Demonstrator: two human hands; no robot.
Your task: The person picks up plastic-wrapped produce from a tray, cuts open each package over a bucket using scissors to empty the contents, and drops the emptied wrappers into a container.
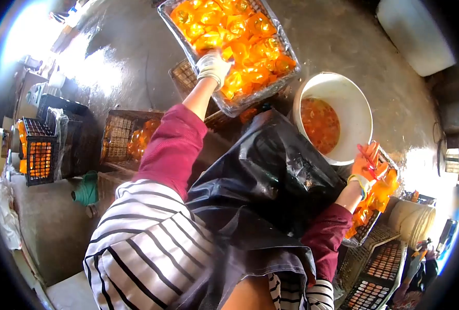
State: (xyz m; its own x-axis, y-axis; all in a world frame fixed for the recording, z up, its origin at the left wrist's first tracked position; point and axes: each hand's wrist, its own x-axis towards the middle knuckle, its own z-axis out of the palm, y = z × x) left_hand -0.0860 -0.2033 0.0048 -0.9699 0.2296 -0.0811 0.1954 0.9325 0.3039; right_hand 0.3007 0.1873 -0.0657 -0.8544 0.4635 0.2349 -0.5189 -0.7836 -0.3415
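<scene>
My left hand (214, 68), in a whitish glove, reaches into a plastic-lined crate (186, 47) heaped with glossy orange peppers (239, 49). Its fingers are bent over a pepper near the crate's edge and are partly hidden. My right hand (366, 164), in an orange-stained glove, is closed around a slim red tool (370, 155); its working end cannot be made out. Just below that hand is another crate holding opened orange peppers (376, 195). Beside it stands a white bucket (357, 111) with wet orange-red bits (320, 124) inside.
A black apron (270, 170) covers my lap between the crates. On the left are a brown crate (118, 135) with some peppers, a dark crate (39, 155) and a green roll (87, 187). Stacked crates (376, 268) stand at lower right, and a large white container (415, 33) at upper right.
</scene>
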